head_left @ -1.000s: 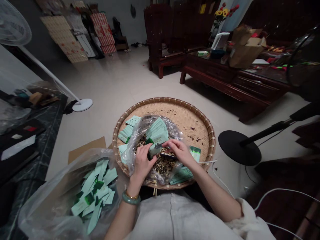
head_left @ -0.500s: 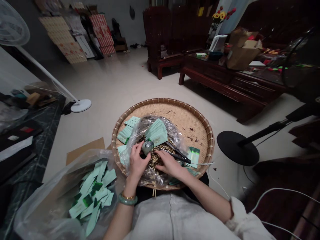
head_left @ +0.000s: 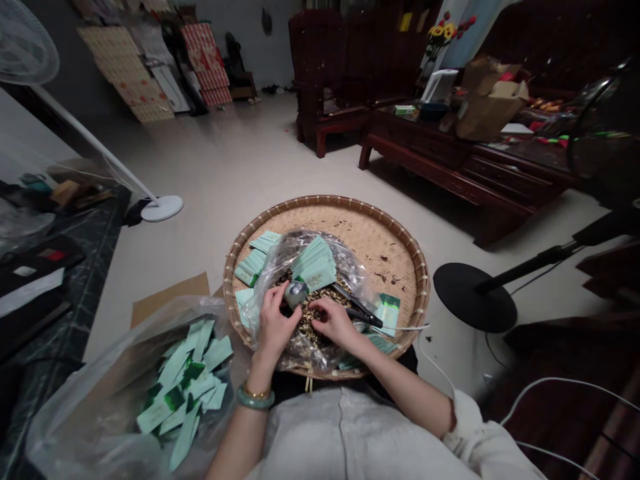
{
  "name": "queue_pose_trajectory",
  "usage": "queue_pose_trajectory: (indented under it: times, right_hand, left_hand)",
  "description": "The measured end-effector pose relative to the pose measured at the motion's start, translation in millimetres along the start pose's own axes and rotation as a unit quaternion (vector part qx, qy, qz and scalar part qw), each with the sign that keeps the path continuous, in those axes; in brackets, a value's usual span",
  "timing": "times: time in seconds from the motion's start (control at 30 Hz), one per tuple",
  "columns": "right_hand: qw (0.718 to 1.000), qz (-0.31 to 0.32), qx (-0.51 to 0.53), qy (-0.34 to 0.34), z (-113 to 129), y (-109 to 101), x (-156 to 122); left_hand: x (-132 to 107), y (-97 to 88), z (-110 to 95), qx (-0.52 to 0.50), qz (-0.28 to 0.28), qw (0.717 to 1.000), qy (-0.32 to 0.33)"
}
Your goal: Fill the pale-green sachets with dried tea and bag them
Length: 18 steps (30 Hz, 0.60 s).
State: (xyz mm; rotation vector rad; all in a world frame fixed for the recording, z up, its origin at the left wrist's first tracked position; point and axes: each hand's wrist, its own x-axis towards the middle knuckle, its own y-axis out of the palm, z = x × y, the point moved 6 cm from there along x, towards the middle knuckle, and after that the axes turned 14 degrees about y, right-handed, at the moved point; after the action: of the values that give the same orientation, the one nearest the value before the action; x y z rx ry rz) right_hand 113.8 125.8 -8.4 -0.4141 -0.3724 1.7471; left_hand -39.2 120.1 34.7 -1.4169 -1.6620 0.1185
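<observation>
Head view, from left to right: on the floor at the person's left, a clear plastic bag (head_left: 100,400) stands open, and many mint-green packets (head_left: 203,385) lie loosely inside it. Next comes the left arm, which reaches forward and slightly inward; a jade-green bangle (head_left: 256,401) and a gold bracelet (head_left: 253,393) are around its wrist. The left hand (head_left: 276,325) is bent around a small pouch (head_left: 296,294), with the thumb on the near side and the fingers on the far side, and it holds this pouch over the left part of the round bamboo tray (head_left: 383,237). Under the pouch, a second plastic bag (head_left: 265,293) is spread on the tray and contains a dark and pale dried mix (head_left: 313,331). A fanned stack of packets (head_left: 316,263) rests on this bag, just beyond the hands. The right hand (head_left: 336,325) is low over the mix, half open, its fingers curled toward the pouch; I cannot tell whether it has hold of anything. Just beyond it lies a black hinged tool (head_left: 367,316), its two arms apart, with a white cord (head_left: 410,327) going to the right.
</observation>
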Motion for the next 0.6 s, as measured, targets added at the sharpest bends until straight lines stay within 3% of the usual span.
queue_pose_trajectory:
  times: [0.2, 0.3, 0.47, 0.6]
  right_hand:
    - [0.998, -0.015, 0.035, 0.042, -6.5, -10.7, 3.7]
    - [0.991, 0.006, 0.11, 0.079, -10.9, -14.5, 6.7]
    - [0.925, 0.091, 0.32, 0.182, -14.7, -11.1, 8.6]
    - [0.876, 0.131, 0.398, 0.239, -9.2, -11.9, 5.5]
  left_hand:
    - [0.1, -1.0, 0.4, 0.002, 0.003, 1.0, 0.003]
    - [0.2, -0.8, 0.0, 0.001, 0.006, 1.0, 0.003]
    - [0.1, -1.0, -0.1, 0.002, 0.008, 1.0, 0.0]
    - [0.1, -1.5, 0.1, 0.008, 0.009, 1.0, 0.004]
